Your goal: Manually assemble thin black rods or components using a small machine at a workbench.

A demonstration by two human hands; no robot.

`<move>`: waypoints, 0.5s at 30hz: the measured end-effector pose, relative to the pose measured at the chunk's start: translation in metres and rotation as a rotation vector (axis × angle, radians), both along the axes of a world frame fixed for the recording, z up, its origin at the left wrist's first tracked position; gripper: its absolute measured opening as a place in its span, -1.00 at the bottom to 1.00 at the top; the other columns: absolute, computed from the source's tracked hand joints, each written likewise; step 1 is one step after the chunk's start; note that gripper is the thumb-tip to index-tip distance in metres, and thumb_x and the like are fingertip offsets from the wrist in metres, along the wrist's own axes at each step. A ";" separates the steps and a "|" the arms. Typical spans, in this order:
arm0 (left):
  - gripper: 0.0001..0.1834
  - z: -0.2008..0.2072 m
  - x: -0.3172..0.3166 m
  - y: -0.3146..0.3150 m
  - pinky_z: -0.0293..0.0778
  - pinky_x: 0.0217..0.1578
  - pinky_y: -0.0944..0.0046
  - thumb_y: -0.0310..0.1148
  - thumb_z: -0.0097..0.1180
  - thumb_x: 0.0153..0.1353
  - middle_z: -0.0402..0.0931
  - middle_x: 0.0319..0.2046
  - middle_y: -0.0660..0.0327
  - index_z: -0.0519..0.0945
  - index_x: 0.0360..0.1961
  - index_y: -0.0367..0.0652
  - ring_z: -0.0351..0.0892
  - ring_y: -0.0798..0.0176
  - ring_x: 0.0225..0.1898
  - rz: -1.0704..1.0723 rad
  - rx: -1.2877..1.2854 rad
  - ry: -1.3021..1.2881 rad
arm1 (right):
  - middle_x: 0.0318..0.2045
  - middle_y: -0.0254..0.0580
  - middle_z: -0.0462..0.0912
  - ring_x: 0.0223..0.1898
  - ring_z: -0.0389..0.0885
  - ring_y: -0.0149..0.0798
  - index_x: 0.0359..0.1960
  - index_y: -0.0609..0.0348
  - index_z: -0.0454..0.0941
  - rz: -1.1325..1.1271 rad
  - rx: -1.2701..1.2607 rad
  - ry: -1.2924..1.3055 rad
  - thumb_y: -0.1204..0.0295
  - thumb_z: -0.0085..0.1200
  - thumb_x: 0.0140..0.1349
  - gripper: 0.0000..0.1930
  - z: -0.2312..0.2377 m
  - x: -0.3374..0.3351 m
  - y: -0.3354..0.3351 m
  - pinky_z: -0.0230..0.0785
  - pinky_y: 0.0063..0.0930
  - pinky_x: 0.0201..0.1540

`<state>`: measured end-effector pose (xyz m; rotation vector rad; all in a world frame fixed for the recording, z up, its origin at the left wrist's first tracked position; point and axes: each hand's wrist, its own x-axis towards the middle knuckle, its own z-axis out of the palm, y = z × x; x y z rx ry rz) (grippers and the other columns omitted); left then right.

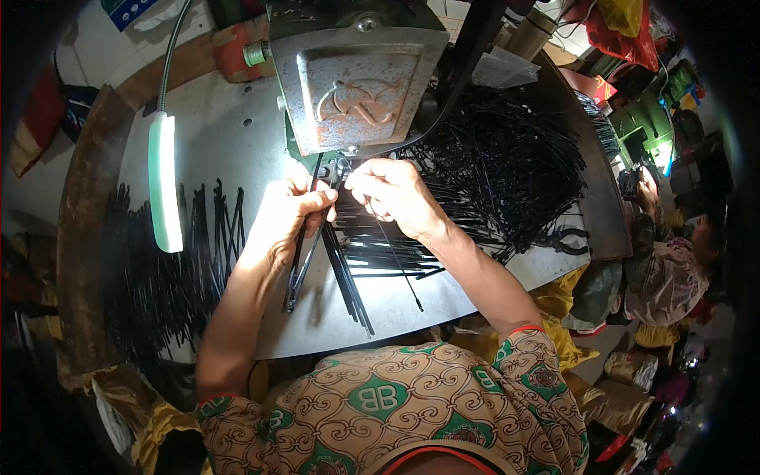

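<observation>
My left hand (289,212) grips a bundle of thin black metal ribs (299,269) that hang down over the grey metal table (214,142). My right hand (388,194) pinches a thin black wire (400,269) close to the left hand, right under the rusty green press machine (356,79). Both hands meet at the base of the machine. More loose black ribs (352,285) lie on the table below the hands.
A big heap of black ribs (507,166) lies at the right, another pile (170,261) at the left. A lit gooseneck lamp (164,182) stands at left. Pliers (566,237) lie near the right edge. Another person (669,269) sits at the right.
</observation>
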<state>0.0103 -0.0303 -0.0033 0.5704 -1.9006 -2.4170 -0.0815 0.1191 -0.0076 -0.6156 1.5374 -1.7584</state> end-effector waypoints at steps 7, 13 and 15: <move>-0.92 -0.005 -0.001 0.007 0.02 -0.78 0.56 -0.43 0.10 -0.02 0.41 -0.73 0.28 0.46 -0.55 -0.19 0.11 0.56 -0.81 0.052 0.029 -0.003 | -0.68 -0.40 0.38 -0.76 0.20 -0.65 -0.50 0.26 0.45 -0.031 0.020 -0.013 0.45 -0.05 0.11 -0.87 0.001 0.003 -0.002 -0.01 -0.80 -0.77; -0.95 -0.016 -0.005 0.020 0.00 -0.79 0.59 -0.45 0.07 -0.01 0.41 -0.72 0.30 0.48 -0.54 -0.17 0.11 0.57 -0.81 0.175 0.109 0.052 | -0.74 -0.38 0.38 -0.81 0.20 -0.62 -0.58 0.25 0.42 -0.086 -0.037 -0.057 0.46 -0.05 0.11 -0.84 -0.009 0.004 -0.008 0.00 -0.77 -0.81; -0.95 -0.015 -0.007 0.024 0.00 -0.79 0.58 -0.46 0.07 0.00 0.40 -0.72 0.31 0.47 -0.54 -0.17 0.12 0.57 -0.81 0.195 0.119 0.075 | -0.74 -0.37 0.39 -0.81 0.21 -0.62 -0.58 0.25 0.42 -0.093 -0.053 -0.076 0.46 -0.06 0.11 -0.84 -0.010 0.004 -0.009 -0.01 -0.76 -0.81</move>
